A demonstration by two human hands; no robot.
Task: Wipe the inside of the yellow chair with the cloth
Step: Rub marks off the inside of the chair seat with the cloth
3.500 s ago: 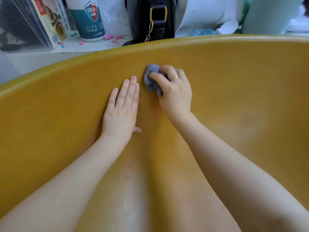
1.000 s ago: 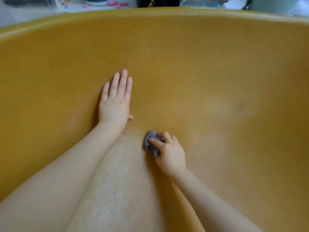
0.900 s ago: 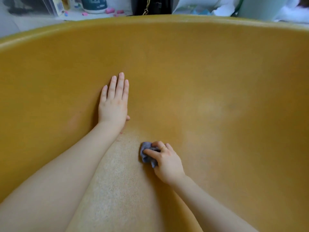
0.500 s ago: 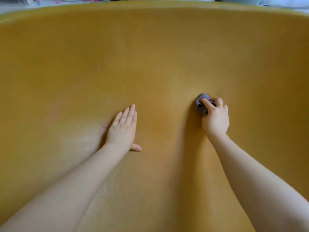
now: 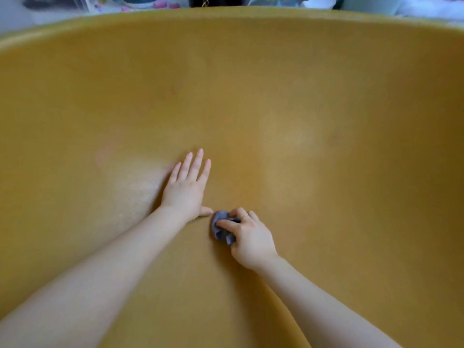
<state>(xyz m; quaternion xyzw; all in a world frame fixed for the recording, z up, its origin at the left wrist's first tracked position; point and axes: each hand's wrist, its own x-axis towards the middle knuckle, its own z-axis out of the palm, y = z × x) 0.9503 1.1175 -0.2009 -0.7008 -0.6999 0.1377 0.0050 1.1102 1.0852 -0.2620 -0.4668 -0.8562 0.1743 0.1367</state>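
Two hands inside yellow chair (image 5: 326, 84), left hand (image 5: 184, 190) flat, fingers spread, right hand (image 5: 247, 237) clutching cloth (image 5: 221, 229)

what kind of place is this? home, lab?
Probably a lived-in home room, not a lab. Behind the moulded yellow chair shell a cluttered white surface holds small pink bits and a black bag with a gold chain. The rest is blurred.

Inside the curved yellow plastic chair shell (image 5: 326, 101), the left hand (image 5: 184, 189) lay flat; just right and nearer, the right hand (image 5: 248, 237) pressed the crumpled grey-blue cloth (image 5: 222, 228) beside the left thumb.
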